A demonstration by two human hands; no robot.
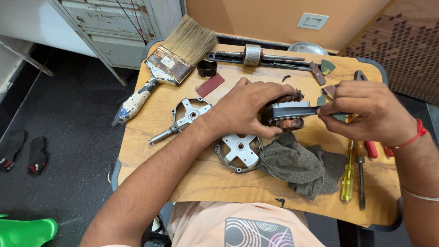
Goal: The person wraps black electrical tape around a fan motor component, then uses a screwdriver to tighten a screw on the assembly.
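Note:
My left hand (244, 110) is wrapped around a motor stator (286, 115) with copper windings and a grey laminated core, holding it just above the wooden board (160, 151). My right hand (366, 110) pinches a thin dark tool (315, 110) whose tip rests against the stator's side. Below my left hand lies a round metal end cover (238, 152) with a cross-shaped hub. A second end cover with a shaft (186, 114) sits to its left.
A wide worn paintbrush (167, 64) lies at the back left. A rotor on its shaft (252, 55) rests along the far edge. A grey rag (299, 167) is bunched in front. Screwdrivers (348, 178) and red-handled pliers (371, 148) lie at the right. A black ring (206, 68) and a red strip (210, 85) sit near the brush.

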